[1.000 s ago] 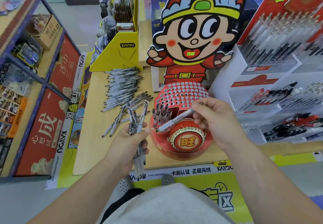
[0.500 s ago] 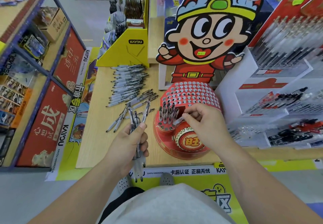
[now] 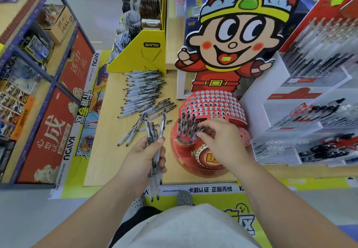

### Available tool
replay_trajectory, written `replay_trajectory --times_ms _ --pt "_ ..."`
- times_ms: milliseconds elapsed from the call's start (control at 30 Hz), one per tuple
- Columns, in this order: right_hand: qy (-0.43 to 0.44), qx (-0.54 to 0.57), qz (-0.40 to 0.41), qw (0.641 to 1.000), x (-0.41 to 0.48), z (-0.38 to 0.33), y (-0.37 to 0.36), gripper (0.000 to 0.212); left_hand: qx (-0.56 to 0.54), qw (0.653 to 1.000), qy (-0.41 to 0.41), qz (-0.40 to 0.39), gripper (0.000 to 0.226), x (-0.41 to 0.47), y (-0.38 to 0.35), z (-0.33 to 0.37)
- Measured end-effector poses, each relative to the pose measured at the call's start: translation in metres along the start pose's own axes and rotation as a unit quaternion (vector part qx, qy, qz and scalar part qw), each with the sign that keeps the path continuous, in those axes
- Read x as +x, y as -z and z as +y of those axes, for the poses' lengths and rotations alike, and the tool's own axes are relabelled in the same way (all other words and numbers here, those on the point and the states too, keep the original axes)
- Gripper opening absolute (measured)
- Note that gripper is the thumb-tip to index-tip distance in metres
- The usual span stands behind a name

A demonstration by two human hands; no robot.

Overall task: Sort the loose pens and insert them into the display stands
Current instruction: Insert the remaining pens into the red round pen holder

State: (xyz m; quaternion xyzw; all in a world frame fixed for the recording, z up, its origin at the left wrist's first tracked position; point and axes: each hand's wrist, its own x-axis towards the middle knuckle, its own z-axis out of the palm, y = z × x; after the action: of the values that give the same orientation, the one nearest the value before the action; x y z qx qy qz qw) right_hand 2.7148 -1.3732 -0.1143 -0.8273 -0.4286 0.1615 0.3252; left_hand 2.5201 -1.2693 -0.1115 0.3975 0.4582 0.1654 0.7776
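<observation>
While left grip [image 3: 142, 156] holds pen bundle [image 3: 162, 126], right grip [image 3: 222, 143] pinches pen [image 3: 201, 129]; wooden table [image 3: 108, 160].

Head-worn, close, down onto display stand [image 3: 213, 102]

Shop aisle. Pale wood tabletop [image 3: 108, 151] under the left hand [image 3: 143, 156]; grey floor [image 3: 29, 218] nearer than it and off to its left. Blue-framed shelf unit [image 3: 56, 81] well left of that hand, red printed panels [image 3: 44, 137] on its lower face, cardboard box [image 3: 60, 23] on an upper shelf. White tiered rack [image 3: 280, 96] right of the right hand [image 3: 222, 143]. Large cartoon cutout [image 3: 232, 40] beyond it. Light even, soft shadows
</observation>
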Motion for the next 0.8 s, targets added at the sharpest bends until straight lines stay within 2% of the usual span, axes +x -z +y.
replay_trajectory --times_ms 300,600,667,733,800 --pt "0.022 -0.033 -0.022 0.999 0.001 -0.002 -0.008 0.019 0.027 0.999 -0.005 -0.019 0.017 -0.002 -0.006 0.006" --pt "0.007 -0.018 -0.017 1.000 -0.004 -0.001 -0.007 0.024 0.041 0.996 -0.018 -0.077 0.010 -0.009 -0.013 0.014" --pt "-0.008 0.021 0.001 1.000 -0.007 -0.004 -0.002 0.025 0.046 0.994 -0.020 -0.095 0.021 -0.009 -0.013 0.016" --pt "-0.062 0.113 0.019 0.991 -0.008 -0.011 0.005 0.018 0.055 0.992 -0.018 -0.115 0.041 -0.009 -0.013 0.017" --pt "-0.137 0.273 0.001 0.952 -0.006 -0.018 0.014 0.010 0.070 0.988 -0.010 -0.140 0.046 -0.008 -0.014 0.018"
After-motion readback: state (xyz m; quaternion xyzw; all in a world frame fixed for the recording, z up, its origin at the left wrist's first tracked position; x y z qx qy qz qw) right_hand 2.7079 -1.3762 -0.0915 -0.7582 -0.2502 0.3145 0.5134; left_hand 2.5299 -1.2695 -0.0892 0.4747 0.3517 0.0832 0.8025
